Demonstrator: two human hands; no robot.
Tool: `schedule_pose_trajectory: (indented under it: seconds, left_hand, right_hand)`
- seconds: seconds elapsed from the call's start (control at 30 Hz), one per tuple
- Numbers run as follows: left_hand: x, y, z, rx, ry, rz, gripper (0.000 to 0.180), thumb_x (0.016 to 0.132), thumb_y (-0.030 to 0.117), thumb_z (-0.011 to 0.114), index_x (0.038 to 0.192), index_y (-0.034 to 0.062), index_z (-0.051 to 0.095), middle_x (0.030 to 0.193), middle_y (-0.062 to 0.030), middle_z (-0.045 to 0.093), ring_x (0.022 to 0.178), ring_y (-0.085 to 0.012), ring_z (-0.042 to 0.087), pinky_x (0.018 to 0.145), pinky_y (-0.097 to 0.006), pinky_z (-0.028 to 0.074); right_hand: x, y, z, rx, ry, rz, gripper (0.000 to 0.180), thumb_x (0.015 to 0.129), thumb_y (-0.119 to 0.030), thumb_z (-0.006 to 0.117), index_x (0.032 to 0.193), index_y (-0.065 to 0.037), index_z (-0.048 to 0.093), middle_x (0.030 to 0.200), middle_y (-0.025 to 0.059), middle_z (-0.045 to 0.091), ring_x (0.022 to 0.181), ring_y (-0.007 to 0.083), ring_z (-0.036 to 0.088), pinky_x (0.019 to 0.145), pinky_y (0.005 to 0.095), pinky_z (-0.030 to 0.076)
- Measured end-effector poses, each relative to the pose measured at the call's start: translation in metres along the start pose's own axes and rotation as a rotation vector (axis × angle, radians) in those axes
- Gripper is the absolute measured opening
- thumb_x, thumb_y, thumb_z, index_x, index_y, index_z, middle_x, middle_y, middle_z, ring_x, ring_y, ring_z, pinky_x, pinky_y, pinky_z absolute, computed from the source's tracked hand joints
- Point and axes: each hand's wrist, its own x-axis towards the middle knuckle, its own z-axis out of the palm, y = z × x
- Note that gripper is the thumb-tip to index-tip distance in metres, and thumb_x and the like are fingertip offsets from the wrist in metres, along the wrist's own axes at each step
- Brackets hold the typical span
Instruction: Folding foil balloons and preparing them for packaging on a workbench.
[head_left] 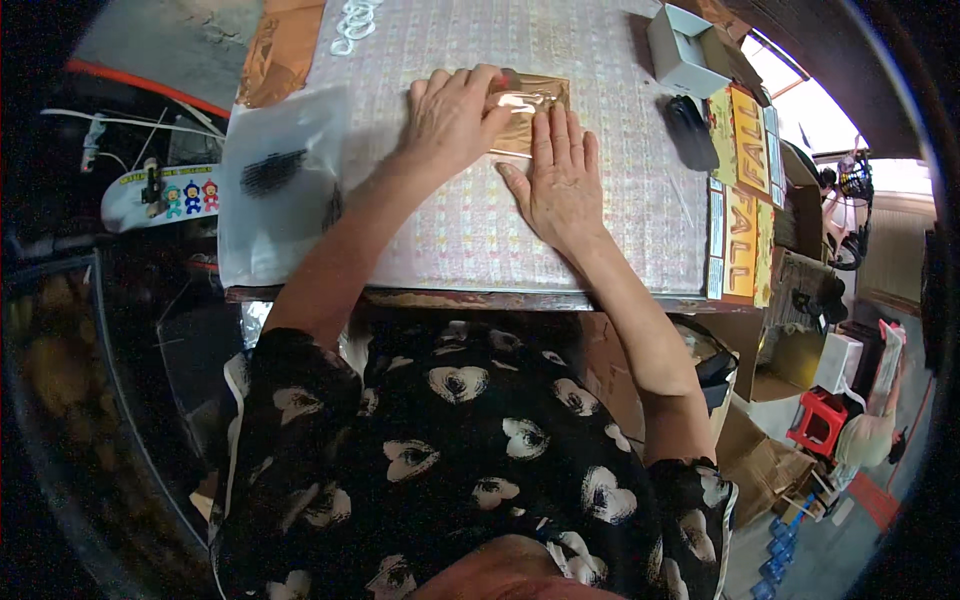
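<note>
A shiny gold foil-like packet point(520, 118) lies flat on the table under a patterned cover. My left hand point(447, 120) is closed at the packet's left edge, its fingers bent and its thumb against the foil; a small red and dark patch shows by the index fingertip. My right hand point(566, 185) rests palm down with fingers stretched out, the fingertips on the packet's lower right part. To the left, beneath my left forearm, lies a clear plastic bag point(285, 215) with dark things inside or under it.
White rings point(352, 25) lie at the far left by brown wrapping point(280, 50). At the right stand an open white box point(685, 52), a black object point(690, 132) and yellow printed boxes point(742, 235). A red stool point(820, 422) and cartons point(765, 455) are on the floor.
</note>
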Motion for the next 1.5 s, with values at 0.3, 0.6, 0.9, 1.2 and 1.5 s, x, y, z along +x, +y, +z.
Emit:
schedule_pose_trajectory:
  seconds: [0.3,0.6,0.9,1.2,1.5]
  left_hand:
    - [0.011,-0.001,0.002,-0.333,-0.014,-0.025,0.045,0.079,0.017,0.082,0.122,0.0134,0.068,0.104,-0.0166,0.072,0.094,-0.0352,0.071,0.085,-0.041,0.056]
    - [0.007,0.007,0.015,-0.221,0.04,-0.15,0.04,0.081,0.023,0.083,0.117,0.0106,0.074,0.106,-0.0142,0.077,0.09,-0.0302,0.076,0.084,-0.036,0.06]
    - [-0.001,0.02,0.013,-0.024,0.264,0.089,0.019,0.082,0.028,0.081,0.097,0.016,0.079,0.103,-0.0045,0.075,0.102,-0.0294,0.062,0.083,-0.046,0.045]
    - [0.0,0.016,0.015,-0.092,0.18,-0.075,0.024,0.088,0.039,0.078,0.101,0.0189,0.08,0.086,-0.002,0.078,0.084,-0.0251,0.072,0.085,-0.044,0.045]
    - [0.009,-0.01,0.019,-0.201,0.058,-0.234,0.029,0.088,0.047,0.076,0.096,0.0199,0.081,0.085,-0.003,0.078,0.084,-0.0253,0.071,0.089,-0.046,0.042]
  right_hand:
    - [0.001,-0.001,0.004,-0.008,-0.015,0.018,0.085,0.104,-0.059,0.042,0.157,0.007,0.032,0.163,0.0279,0.032,0.153,0.0419,0.028,0.124,0.0551,0.018]
    - [0.0,0.0,0.008,0.002,-0.005,0.026,0.086,0.104,-0.06,0.042,0.158,0.006,0.03,0.164,0.0266,0.031,0.153,0.0412,0.027,0.124,0.055,0.018]
    - [0.0,-0.001,0.004,-0.003,0.034,0.007,0.086,0.103,-0.061,0.042,0.155,0.008,0.035,0.162,0.0269,0.034,0.152,0.0406,0.029,0.123,0.0542,0.018]
    - [-0.001,0.002,0.009,-0.024,0.036,0.003,0.087,0.103,-0.062,0.04,0.157,0.006,0.034,0.162,0.0273,0.034,0.152,0.0407,0.03,0.123,0.0555,0.018]
    - [-0.001,0.001,0.007,0.011,0.057,-0.017,0.082,0.104,-0.06,0.043,0.159,0.0,0.035,0.162,0.0281,0.034,0.151,0.0424,0.031,0.122,0.057,0.02]
